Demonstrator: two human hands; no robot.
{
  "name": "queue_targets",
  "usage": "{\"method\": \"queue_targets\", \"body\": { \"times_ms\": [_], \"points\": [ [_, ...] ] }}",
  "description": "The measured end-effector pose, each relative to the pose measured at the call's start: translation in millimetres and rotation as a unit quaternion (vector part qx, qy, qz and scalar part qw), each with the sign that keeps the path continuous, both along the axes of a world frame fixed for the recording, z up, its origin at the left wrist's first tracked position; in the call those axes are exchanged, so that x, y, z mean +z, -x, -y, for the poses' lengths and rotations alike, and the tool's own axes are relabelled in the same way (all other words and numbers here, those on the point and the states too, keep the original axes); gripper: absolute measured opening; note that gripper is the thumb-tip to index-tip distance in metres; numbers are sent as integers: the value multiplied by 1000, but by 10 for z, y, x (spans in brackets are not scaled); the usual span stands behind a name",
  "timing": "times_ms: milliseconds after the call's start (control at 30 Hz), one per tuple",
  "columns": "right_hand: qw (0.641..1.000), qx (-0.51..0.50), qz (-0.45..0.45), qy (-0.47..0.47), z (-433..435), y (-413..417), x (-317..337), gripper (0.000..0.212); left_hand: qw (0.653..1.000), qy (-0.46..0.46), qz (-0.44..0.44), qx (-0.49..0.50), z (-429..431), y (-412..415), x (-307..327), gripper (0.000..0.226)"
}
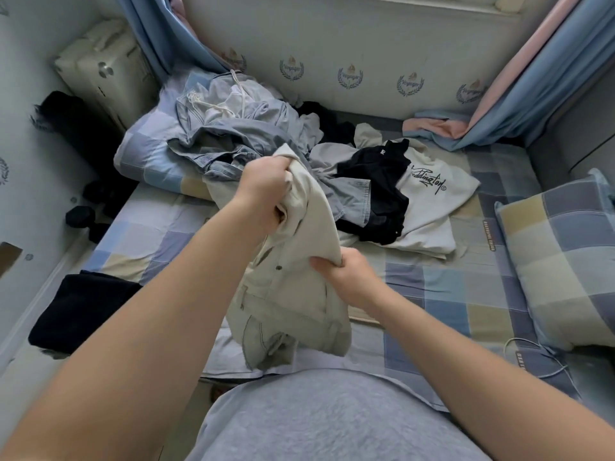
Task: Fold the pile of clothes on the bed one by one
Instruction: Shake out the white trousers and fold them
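Steer clear of the folded dark garment at the left edge of the bed. Gripping the cream trousers high with the left hand and low with the right hand, lifted over the near bed, just off the pile. Better to shake out, match the legs, then lay flat on the open checked sheet short of the pillow.
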State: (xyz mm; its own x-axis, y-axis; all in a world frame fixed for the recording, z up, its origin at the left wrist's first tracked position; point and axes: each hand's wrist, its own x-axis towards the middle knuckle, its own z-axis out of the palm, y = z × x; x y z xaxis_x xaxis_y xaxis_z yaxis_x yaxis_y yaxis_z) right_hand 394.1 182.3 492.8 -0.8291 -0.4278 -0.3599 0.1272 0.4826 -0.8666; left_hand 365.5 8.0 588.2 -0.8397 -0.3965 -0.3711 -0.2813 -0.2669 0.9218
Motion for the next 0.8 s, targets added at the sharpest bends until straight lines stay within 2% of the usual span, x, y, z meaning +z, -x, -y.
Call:
{"method": "queue_targets", "body": {
  "times_ms": [67, 167, 267, 333, 367, 400, 467, 533, 567, 633, 700, 800],
  "points": [
    [999, -34, 11, 29, -25, 76, 106, 31, 999, -31, -8, -9, 135, -41, -67, 16],
    [989, -89, 48, 108, -90, 198, 253, 28, 986, 69, 72, -136, 231, -237, -254, 28],
    [972, -136, 78, 177, -175, 338, 350, 21, 935, 119, 169, -288, 202, -497, -526, 63],
    [961, -147, 93, 214, -222, 417, 431, 21, 919, 92, 196, -328, 138, -610, -690, 88],
    [958, -149, 100, 224, -250, 447, 466, 22, 921, 63, 196, -332, 95, -637, -756, 90],
    [956, -151, 104, 228, -276, 479, 485, 23, 928, 35, 181, -324, 40, -643, -793, 85],
    [957, -153, 104, 224, -320, 525, 502, 24, 956, 10, 125, -265, -84, -611, -793, 56],
    [962, -164, 97, 197, -360, 563, 453, 19, 977, 35, 82, -194, -126, -510, -721, 21],
    [967, -165, 91, 174, -381, 569, 415, 17, 983, 50, 66, -162, -115, -456, -658, 15],
    [982, -138, 68, 114, -423, 534, 351, 29, 993, 49, 45, -101, -41, -339, -512, 17],
    [994, -80, 24, 66, -456, 427, 344, 59, 997, 18, 27, -63, 16, -247, -373, 20],
    [997, 32, -25, 58, -388, 168, 418, 91, 997, 6, 12, -72, -42, -201, -235, 22]
  ]
}}
